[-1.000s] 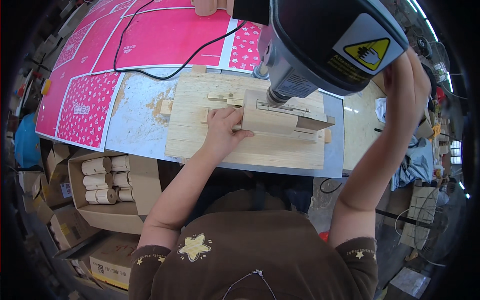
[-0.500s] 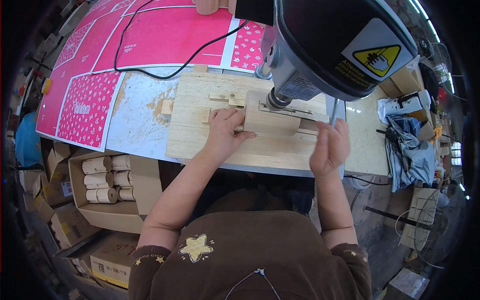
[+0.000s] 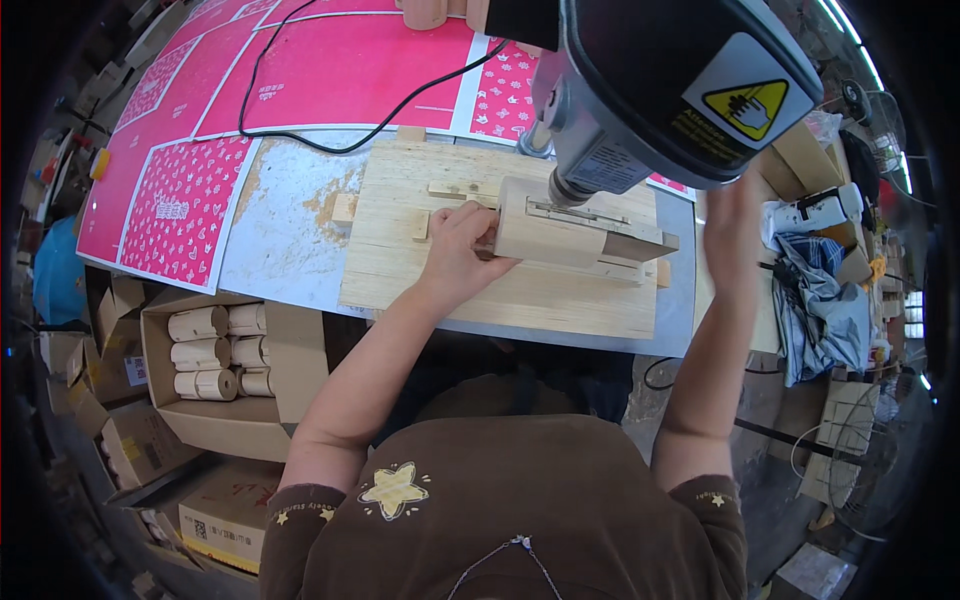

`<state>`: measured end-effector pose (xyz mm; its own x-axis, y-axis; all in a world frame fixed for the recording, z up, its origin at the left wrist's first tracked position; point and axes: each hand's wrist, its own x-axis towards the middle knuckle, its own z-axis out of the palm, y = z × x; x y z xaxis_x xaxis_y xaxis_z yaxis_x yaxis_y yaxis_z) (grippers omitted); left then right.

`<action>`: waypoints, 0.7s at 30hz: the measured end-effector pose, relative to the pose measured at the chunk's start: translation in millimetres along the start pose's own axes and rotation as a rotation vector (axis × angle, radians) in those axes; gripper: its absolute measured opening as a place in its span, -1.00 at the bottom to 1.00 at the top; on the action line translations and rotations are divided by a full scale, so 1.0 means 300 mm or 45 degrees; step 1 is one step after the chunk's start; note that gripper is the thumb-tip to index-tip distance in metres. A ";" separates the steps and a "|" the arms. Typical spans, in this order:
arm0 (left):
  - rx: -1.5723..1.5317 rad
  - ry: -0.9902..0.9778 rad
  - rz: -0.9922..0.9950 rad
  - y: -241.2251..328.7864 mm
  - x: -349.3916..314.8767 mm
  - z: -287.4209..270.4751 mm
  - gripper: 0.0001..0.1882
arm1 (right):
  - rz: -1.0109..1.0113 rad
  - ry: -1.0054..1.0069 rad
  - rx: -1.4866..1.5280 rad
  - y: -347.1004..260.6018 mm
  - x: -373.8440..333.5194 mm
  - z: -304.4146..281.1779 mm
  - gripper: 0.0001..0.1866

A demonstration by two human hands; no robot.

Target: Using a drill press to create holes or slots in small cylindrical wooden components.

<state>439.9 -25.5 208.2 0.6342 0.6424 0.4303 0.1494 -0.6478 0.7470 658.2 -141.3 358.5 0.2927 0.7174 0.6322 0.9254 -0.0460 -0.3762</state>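
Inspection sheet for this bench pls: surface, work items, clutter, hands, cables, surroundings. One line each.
Surface: table with pink sheets and tan patches; wooden board on top.
Work items: rounded wood block, slotted on top, on the board; chuck of the machine head above it, contact unclear.
Clutter: small wood strip on the board.
Hands: left hand at the block's left end; right hand by the machine head, partly hidden, hold unclear.
Cables: black cable looping across the pink sheets.
Surroundings: open carton of wood cylinders lower left; grey cloth right.
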 end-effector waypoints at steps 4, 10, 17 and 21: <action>-0.073 0.027 -0.003 0.016 0.001 -0.065 -0.66 | -0.085 -0.568 -0.201 0.031 -0.234 0.087 -0.67; -0.037 -0.110 -0.161 0.018 -0.089 -0.406 -0.68 | -0.071 -0.467 -0.048 -0.004 -0.297 0.082 -0.70; -0.621 0.030 -0.902 0.160 -0.069 -0.530 -0.74 | 0.024 -0.509 0.077 -0.016 -0.323 0.054 -0.71; -0.444 0.027 -1.089 0.157 -0.069 -0.445 -0.65 | 0.040 -0.513 0.141 -0.025 -0.319 0.070 -0.72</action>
<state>332.4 -14.6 302.2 0.3990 0.8548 -0.3318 0.3214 0.2085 0.9237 618.2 -195.0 286.8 0.1825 0.9324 0.3120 0.8795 -0.0130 -0.4757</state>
